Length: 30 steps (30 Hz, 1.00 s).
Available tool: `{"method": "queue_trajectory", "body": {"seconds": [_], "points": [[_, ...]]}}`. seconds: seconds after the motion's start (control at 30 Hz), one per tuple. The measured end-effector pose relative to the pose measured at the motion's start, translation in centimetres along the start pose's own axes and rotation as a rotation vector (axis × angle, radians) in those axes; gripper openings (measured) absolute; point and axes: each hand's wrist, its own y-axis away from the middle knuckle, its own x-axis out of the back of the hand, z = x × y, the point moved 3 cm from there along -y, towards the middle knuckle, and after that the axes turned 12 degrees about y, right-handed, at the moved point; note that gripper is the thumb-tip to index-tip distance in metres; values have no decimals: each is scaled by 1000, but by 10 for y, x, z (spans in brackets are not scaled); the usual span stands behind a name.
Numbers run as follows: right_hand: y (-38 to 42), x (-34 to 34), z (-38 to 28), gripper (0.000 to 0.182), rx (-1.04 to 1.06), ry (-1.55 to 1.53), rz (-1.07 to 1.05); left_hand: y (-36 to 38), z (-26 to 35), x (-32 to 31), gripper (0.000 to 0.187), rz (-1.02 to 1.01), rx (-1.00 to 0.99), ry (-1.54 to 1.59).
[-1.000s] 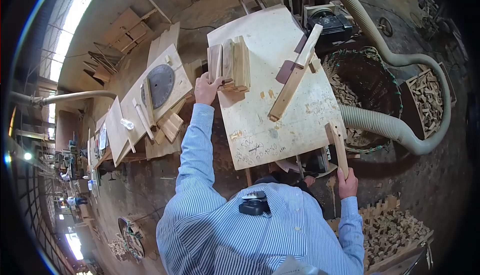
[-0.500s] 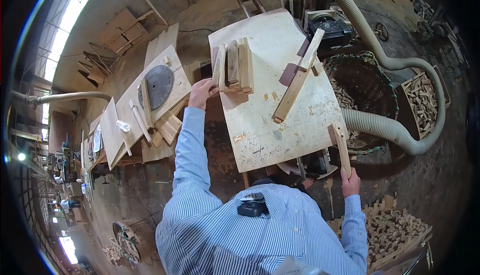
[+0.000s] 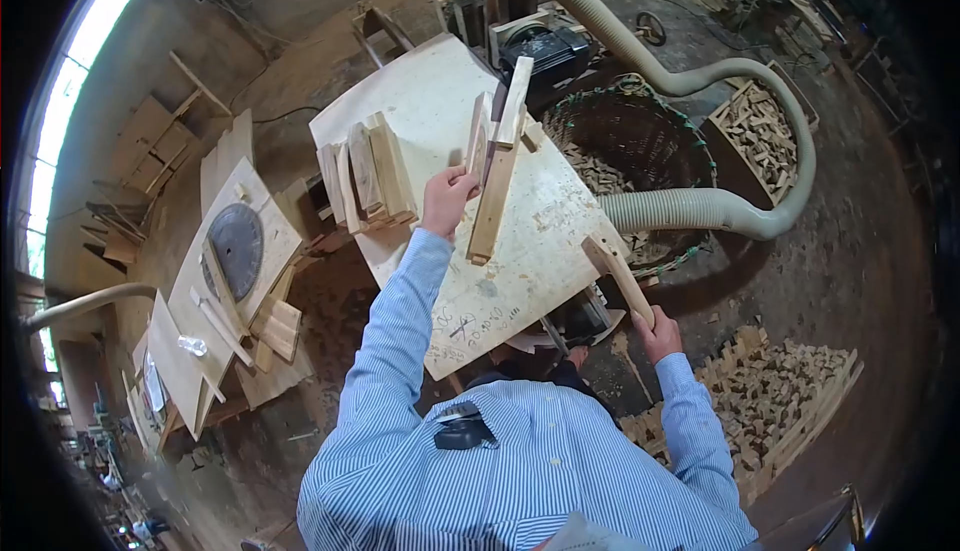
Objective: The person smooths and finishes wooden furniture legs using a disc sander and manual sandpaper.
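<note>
My left hand is closed on the near end of a wooden block, which stands on the pale worktable alongside a wooden fence. To its left stands a stack of wooden blocks. My right hand grips the lower end of a wooden push stick, whose far end reaches over the table's right corner. The blade, if there is one by the fence, is hidden from me.
A ribbed hose runs past a woven basket with offcuts. Offcuts fill a wooden crate and a heap at lower right. On the left, a saw disc lies on a board. A motor stands behind the table.
My left hand has moved right from the stack to the fence, bringing a wooden block with it. My right hand still holds the push stick. The view has turned to the right.
</note>
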Motion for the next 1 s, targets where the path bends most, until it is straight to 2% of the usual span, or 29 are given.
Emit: {"method": "queue_trajectory", "body": {"seconds": [0.1,0.17,0.2,0.27,0.3,0.4,0.6,0.73,0.93,1.0], "points": [[3,5,-6,39,2,8,-12,-49,-26,4,36,102,-31,-154],[5,11,-11,39,-21,-9,-46,-69,-22,8,38,208,-102,-845],[6,13,-15,38,-40,-36,-84,-80,-28,9,38,212,-91,-836],[7,15,-18,38,-44,-11,-94,-91,-35,6,40,316,-389,-981],[6,12,-15,38,-6,6,-60,-92,-31,-1,39,289,-283,-979],[5,11,-12,38,16,24,-33,-103,-31,-14,41,216,-210,-1033],[4,11,-11,37,-26,54,-67,-131,-36,-21,40,192,-232,-898],[4,11,-5,37,-11,48,-80,-143,-34,-27,41,177,-205,-954],[5,10,-1,37,-10,38,-91,-161,-49,-17,42,146,-289,-976],[3,6,1,36,6,38,-86,-159,-41,-19,44,162,-194,-1030]]}}
